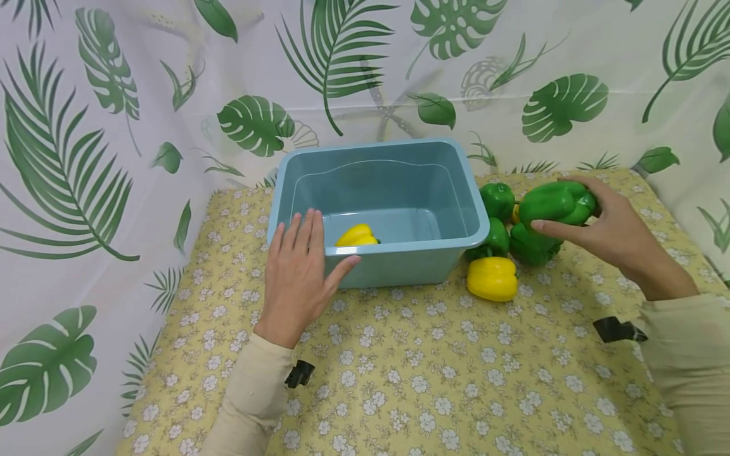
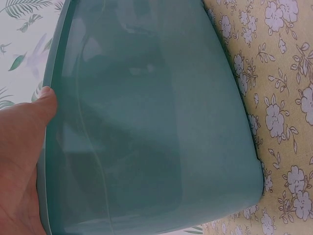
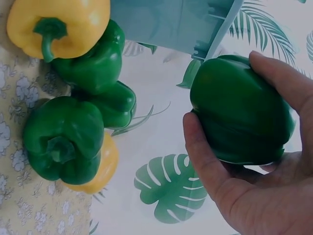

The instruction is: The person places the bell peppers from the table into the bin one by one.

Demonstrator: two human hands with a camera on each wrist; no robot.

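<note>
A green bell pepper [image 1: 552, 202] is held between the thumb and fingers of my right hand [image 1: 618, 228], raised above the other peppers. In the right wrist view the same pepper [image 3: 242, 110] fills the grip. My left hand [image 1: 296, 272] lies with straight fingers over the front left rim of a blue-green plastic bin [image 1: 399, 266]; the left wrist view shows its thumb on the bin's rim. Inside the bin sits one yellow bell pepper [image 1: 357, 235], partly hidden by the front wall.
Right of the bin, several green peppers [image 1: 497, 201] cluster on the flowered tablecloth [image 1: 388, 380]. A yellow pepper [image 1: 493, 278] lies in front of them, and another yellow pepper [image 3: 107, 164] is partly covered. Leaf-patterned cloth [image 1: 388, 82] hangs behind.
</note>
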